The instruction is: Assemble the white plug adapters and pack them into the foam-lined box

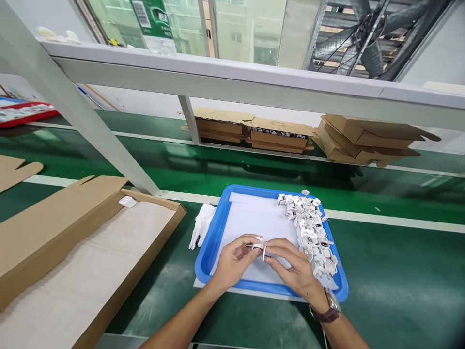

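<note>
Above the blue tray, my left hand and my right hand meet with fingertips close together. Between them is a small white plastic part, a thin flat piece seen nearly edge-on. My left fingers pinch a white piece beside it; whether the two are joined I cannot tell. Thumb and fingers of my right hand are on the flat piece. Many similar small white parts lie heaped along the tray's right side, on a white sheet.
At left stands an open cardboard box with a white liner and one white part in its corner. A white glove lies left of the tray. Filled cardboard boxes and stacked boxes sit behind the metal frame.
</note>
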### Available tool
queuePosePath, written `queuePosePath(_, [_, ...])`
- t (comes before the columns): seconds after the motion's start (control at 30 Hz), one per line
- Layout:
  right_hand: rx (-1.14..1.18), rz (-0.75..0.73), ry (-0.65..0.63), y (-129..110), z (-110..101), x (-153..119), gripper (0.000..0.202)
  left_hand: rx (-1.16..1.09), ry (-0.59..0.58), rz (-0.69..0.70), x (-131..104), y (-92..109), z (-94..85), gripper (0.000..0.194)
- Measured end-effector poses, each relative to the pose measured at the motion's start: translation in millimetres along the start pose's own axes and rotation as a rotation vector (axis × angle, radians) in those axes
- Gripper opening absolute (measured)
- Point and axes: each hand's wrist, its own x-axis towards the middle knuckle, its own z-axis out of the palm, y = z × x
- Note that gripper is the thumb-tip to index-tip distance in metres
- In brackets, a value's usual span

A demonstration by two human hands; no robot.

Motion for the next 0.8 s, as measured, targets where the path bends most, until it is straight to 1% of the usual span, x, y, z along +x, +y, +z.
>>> queuePosePath(0.1, [-0.049,-0.035,-0.018,0.2,5.4,-2.0,0.048,-0.012,0.041,-0.008,-0.6,-0.3,0.5,0.011])
queuePosePath(0.17, [-0.124,-0.082,-0.051,0.8,9.6,-3.3,0.05,-0.012,0.078,-0.016,-0.1,-1.9,-0.4,0.01])
queuePosePath(0.23, [-0.183,-0.109,-0.081,1.3,11.9,-3.7,0.052,-0.011,0.087,-0.036,1.2,-2.6,-2.5,0.009])
queuePosePath(0.33, [-0.201,-0.085,-0.083,1.8,10.7,-2.3,0.054,0.0,0.029,-0.068,3.1,-0.1,-7.5,0.012])
queuePosePath(0.47, [-0.259,-0.073,-0.029,2.0,10.0,-1.6,0.05,0.052,-0.077,-0.052,3.5,4.0,-13.1,0.027])
queuePosePath(0.53, [-0.314,-0.102,-0.019,1.3,12.7,-3.0,0.051,0.063,-0.091,-0.044,2.5,3.3,-13.6,0.03])
queuePosePath(0.6, [-0.346,-0.132,-0.017,0.1,15.1,-4.4,0.055,0.068,-0.09,-0.04,1.4,1.7,-12.6,0.028])
queuePosePath(0.63, [-0.329,-0.12,-0.022,-0.6,15.2,-4.8,0.056,0.073,-0.087,-0.039,0.8,1.1,-11.7,0.026])
queuePosePath(0.67, [-0.28,-0.072,-0.037,-1.1,14.2,-4.9,0.055,0.078,-0.084,-0.037,0.3,1.0,-10.7,0.025])
queuePosePath(0.7, [-0.2,0.012,-0.054,-1.4,12.1,-4.7,0.053,0.078,-0.081,-0.033,-0.3,1.2,-9.8,0.025])
queuePosePath(0.8, [0.076,0.344,-0.074,0.1,2.4,-3.9,0.043,0.051,-0.095,-0.007,-1.7,3.7,-7.7,0.027])
